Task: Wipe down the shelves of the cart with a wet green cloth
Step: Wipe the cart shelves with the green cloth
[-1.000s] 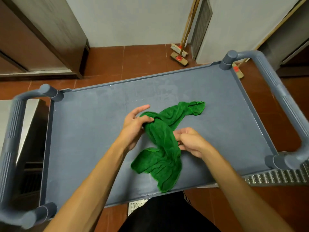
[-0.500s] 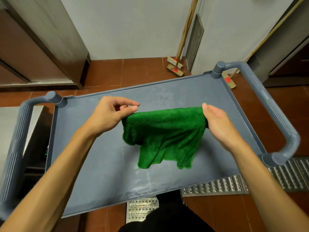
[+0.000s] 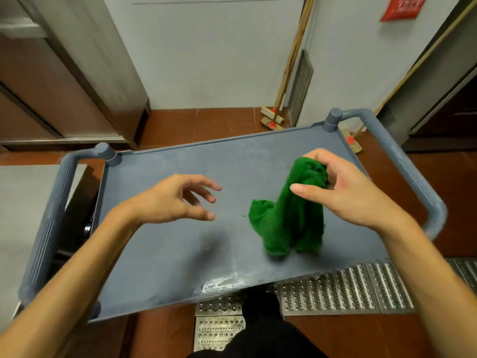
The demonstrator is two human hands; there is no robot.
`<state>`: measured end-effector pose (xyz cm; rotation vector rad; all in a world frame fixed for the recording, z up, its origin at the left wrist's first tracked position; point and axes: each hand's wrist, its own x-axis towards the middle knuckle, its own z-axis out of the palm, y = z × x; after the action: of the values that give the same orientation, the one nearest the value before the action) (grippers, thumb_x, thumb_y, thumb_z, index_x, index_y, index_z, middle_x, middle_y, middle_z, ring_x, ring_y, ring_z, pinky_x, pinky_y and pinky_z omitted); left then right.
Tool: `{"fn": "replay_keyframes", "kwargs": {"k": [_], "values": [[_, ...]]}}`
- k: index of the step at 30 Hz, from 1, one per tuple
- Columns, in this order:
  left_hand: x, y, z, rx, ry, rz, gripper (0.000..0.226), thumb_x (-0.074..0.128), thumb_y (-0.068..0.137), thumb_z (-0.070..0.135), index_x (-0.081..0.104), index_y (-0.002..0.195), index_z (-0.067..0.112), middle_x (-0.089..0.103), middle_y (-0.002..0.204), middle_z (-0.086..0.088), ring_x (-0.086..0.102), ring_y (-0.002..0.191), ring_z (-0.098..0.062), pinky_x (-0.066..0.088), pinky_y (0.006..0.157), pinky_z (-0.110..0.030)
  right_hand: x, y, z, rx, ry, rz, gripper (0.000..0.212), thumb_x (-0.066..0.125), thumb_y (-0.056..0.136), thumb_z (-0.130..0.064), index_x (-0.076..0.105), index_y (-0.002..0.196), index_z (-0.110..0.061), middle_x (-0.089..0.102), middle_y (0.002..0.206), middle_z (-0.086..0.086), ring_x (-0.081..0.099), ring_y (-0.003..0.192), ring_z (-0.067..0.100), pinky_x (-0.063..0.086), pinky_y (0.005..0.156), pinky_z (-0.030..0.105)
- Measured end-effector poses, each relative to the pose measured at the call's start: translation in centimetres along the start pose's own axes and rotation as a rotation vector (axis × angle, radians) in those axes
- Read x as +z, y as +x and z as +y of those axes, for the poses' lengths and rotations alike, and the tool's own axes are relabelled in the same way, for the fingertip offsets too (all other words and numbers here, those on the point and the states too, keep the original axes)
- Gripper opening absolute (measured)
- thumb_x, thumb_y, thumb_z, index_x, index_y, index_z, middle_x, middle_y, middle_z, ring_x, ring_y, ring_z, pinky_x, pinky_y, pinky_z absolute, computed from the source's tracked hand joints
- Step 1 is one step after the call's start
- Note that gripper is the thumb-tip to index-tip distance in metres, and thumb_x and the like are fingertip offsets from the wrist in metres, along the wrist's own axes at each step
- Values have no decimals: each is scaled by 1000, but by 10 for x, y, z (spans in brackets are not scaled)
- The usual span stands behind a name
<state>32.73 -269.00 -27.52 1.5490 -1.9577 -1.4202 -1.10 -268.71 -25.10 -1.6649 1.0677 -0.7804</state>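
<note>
Over the grey cart shelf [image 3: 160, 254], the right hand [image 3: 343, 192] pinches the green cloth [image 3: 289, 218], which hangs bunched below it; the left hand [image 3: 175, 200] hovers apart, fingers loose and holding nothing.

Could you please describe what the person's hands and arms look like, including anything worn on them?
Both arms are bare as far as the frame shows, with no sleeves visible. The left hand and right hand show no gloves, rings or watch.

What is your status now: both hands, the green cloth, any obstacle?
Left hand open, holds nothing. Right hand grips green cloth by its top, bunched, hanging over top shelf. Brooms against far wall, not in the way.
</note>
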Motion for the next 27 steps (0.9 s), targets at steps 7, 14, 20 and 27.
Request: {"fn": "replay_keyframes", "kwargs": {"k": [7,14,20,27], "values": [[88,-7,1,70,112,11,79,85,71,50,50,141,37,56,134,15,58,115,-4,54,95,-29,10,-23,-32,-160,-34,48,17,73,88,-18,59,98,-22,62,90,0,63,84,16,52,76,27],[124,-11,19,234,131,83,40,72,88,42,62,123,26,68,117,12,62,108,-1,52,90,-25,31,-51,-68,-299,-6,50,17,71,89,-9,59,99,-15,59,96,6,63,89,23,55,79,31],[78,-57,21,260,8,142,36,76,82,40,72,97,7,74,93,-12,70,91,-30,53,85,-54,42,-63,-88,-384,49,76,20,74,87,-15,60,98,-23,62,93,-3,65,86,15,55,77,28],[23,-121,2,252,41,347,38,69,85,57,73,85,19,69,76,-12,67,74,-35,53,68,-52,52,-61,-81,-332,-83,121,26,78,83,-31,62,102,-23,66,97,-7,68,94,11,57,76,23]]}}
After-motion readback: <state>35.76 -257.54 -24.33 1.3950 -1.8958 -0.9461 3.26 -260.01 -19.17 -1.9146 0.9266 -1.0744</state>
